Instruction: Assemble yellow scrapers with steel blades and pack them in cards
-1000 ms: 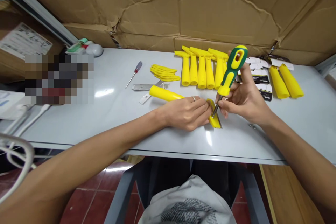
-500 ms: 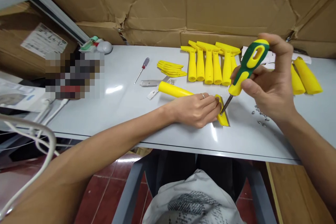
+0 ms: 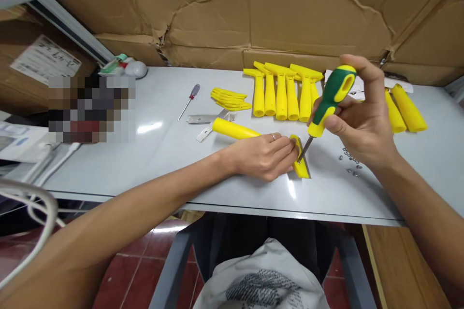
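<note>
My left hand (image 3: pixel 267 157) is closed round a yellow scraper (image 3: pixel 235 129) lying on the table, its handle pointing left and its head showing beyond my fingers. In my right hand (image 3: pixel 366 116) is a green and yellow screwdriver (image 3: pixel 328 101), tilted, with its tip touching the scraper's head. Small screws (image 3: pixel 351 158) lie on the table beneath and beside my right hand. Behind my left hand are a stack of thin yellow pieces (image 3: pixel 230 99) and some flat metal blades (image 3: pixel 205 119).
Several yellow scrapers (image 3: pixel 282 91) stand in a row at the back, with yellow handles (image 3: pixel 409 108) farther right. A small screwdriver (image 3: pixel 189 101) lies left of the blades. White cables (image 3: pixel 47 207) hang at the left; cardboard (image 3: pixel 206 24) covers the back.
The whole view has shifted slightly. The screwdriver's handle has turned a little in my right hand, its tip still on the scraper's head; my left hand keeps its hold.
</note>
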`<action>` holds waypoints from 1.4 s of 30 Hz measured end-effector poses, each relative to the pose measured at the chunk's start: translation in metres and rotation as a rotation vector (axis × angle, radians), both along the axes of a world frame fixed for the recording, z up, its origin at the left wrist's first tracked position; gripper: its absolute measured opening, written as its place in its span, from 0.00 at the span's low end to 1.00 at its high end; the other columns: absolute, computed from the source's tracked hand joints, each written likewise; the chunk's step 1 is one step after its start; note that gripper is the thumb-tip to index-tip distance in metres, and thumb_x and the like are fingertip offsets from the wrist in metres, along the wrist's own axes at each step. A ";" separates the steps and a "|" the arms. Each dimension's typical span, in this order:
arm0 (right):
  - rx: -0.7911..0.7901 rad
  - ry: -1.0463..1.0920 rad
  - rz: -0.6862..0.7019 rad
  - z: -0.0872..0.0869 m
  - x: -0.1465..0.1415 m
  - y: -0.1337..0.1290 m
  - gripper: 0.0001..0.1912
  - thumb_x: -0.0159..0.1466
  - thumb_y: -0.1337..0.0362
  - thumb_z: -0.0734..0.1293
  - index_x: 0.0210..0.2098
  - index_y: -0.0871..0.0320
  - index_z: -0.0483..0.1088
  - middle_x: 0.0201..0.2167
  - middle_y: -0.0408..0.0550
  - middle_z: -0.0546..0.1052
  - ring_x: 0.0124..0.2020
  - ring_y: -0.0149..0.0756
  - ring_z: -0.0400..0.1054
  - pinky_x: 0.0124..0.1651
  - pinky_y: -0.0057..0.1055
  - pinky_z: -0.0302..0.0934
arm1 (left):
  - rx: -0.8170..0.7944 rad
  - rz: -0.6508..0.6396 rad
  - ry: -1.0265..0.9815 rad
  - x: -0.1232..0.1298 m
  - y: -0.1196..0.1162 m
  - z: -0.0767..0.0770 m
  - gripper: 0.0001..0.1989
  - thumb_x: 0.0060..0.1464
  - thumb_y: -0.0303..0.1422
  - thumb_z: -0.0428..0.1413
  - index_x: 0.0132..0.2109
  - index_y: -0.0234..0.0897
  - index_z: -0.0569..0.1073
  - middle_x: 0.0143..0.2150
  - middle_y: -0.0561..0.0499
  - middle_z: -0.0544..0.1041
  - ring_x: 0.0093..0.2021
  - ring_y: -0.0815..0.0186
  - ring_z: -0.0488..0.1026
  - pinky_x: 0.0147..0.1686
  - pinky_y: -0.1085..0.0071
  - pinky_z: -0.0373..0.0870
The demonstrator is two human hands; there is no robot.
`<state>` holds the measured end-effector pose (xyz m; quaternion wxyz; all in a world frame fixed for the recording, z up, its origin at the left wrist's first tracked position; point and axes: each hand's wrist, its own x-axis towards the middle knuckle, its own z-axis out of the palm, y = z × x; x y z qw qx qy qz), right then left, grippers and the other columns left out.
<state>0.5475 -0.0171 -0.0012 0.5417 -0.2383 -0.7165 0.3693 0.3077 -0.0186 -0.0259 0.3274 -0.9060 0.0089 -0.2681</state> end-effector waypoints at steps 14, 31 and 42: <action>-0.051 0.108 -0.072 0.000 0.001 -0.001 0.38 0.58 0.56 0.83 0.64 0.33 0.69 0.52 0.42 0.80 0.48 0.42 0.81 0.45 0.43 0.84 | 0.002 0.012 -0.005 0.002 0.001 0.001 0.14 0.74 0.32 0.55 0.46 0.23 0.80 0.38 0.40 0.85 0.34 0.64 0.80 0.32 0.68 0.76; -0.243 0.122 0.026 0.000 -0.003 -0.005 0.37 0.62 0.55 0.80 0.67 0.33 0.67 0.56 0.41 0.81 0.57 0.46 0.79 0.52 0.48 0.82 | -0.009 0.002 0.010 0.001 0.001 0.001 0.14 0.75 0.33 0.52 0.44 0.29 0.78 0.38 0.43 0.83 0.33 0.65 0.77 0.31 0.68 0.74; -0.306 0.098 0.044 0.006 0.002 -0.008 0.35 0.65 0.53 0.77 0.68 0.35 0.65 0.46 0.42 0.84 0.55 0.47 0.81 0.60 0.53 0.77 | -0.052 0.000 -0.008 0.000 0.001 -0.001 0.15 0.76 0.34 0.52 0.45 0.28 0.79 0.40 0.42 0.84 0.36 0.64 0.80 0.33 0.69 0.76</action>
